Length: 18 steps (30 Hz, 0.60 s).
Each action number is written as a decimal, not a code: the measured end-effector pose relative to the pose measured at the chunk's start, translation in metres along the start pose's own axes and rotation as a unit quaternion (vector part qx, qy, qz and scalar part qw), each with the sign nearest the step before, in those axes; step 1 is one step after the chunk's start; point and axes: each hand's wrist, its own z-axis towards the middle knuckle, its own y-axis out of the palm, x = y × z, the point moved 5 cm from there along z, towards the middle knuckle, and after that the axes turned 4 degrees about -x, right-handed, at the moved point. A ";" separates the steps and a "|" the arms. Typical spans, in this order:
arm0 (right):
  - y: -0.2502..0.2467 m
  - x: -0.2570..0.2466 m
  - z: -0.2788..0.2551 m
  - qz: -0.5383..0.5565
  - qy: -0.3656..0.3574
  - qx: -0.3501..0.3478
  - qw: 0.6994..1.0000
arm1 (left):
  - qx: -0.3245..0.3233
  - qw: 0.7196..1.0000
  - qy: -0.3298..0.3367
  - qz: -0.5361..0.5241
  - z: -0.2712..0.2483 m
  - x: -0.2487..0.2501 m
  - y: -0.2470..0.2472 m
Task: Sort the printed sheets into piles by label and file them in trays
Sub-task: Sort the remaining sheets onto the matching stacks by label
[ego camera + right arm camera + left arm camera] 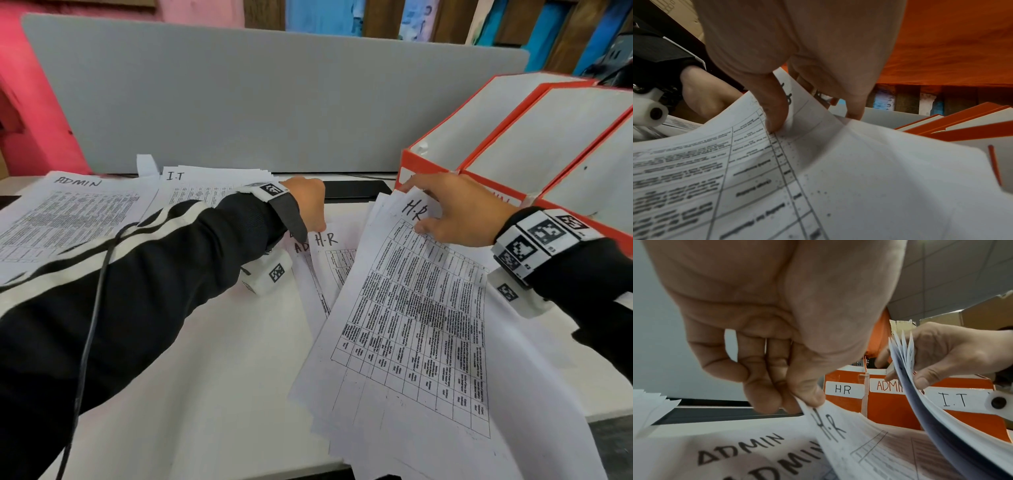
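Note:
My left hand pinches the top corner of a sheet marked H-R that lies on the desk; in the left wrist view thumb and fingers hold that corner above sheets marked ADMIN. My right hand grips the top of a tilted, fanned stack of H-R sheets, with its thumb pressing on the top sheet. Three orange trays stand at the back right, labelled HR, ADMIN and I.T.
An ADMIN pile and an I.T pile lie at the back left of the white desk. A grey partition closes off the far side. A cable runs over my left sleeve.

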 end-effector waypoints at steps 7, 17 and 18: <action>0.005 -0.002 0.003 -0.022 -0.003 -0.019 1.000 | 0.014 0.992 0.035 -0.118 -0.002 -0.001 0.001; 0.006 -0.005 0.003 -0.028 0.007 -0.010 1.000 | 0.014 0.949 0.029 -0.313 -0.011 -0.016 -0.008; 0.007 -0.006 0.004 -0.025 0.009 -0.012 1.000 | 0.013 0.946 0.034 -0.323 -0.012 -0.016 -0.009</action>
